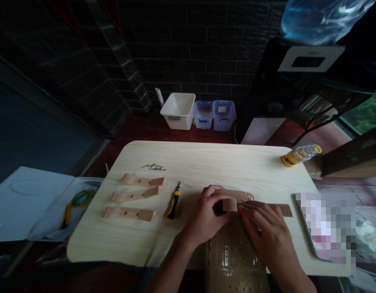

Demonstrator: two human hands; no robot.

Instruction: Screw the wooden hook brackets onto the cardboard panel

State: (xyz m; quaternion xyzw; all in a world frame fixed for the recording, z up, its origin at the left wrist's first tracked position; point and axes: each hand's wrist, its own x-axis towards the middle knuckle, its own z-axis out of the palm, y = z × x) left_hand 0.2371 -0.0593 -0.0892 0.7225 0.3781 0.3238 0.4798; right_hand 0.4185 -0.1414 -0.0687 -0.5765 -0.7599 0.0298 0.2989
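Note:
Above a long taped cardboard box [233, 248], my left hand [204, 213] grips the end of a small wooden piece [229, 204], thumb and fingers closed around it. My right hand [267, 228] meets it from the other side, its fingertips pressed together at the wood. A flat wooden strip [284, 210] shows beyond my right fingers; I cannot tell whether it joins the held piece. Something small and shiny shows by the right fingers, too small to name. Left of my hands lies a yellow-and-black screwdriver [174, 201], its tip pointing away.
Bent wooden pieces with holes [144, 181] lie in three rows on the table's left. Behind them is a scatter of screws [154, 167]. A clear bottle [300, 154] lies at the back right. At right sits a blurred-out tablet-like object [325, 226]. Bins [178, 112] stand behind.

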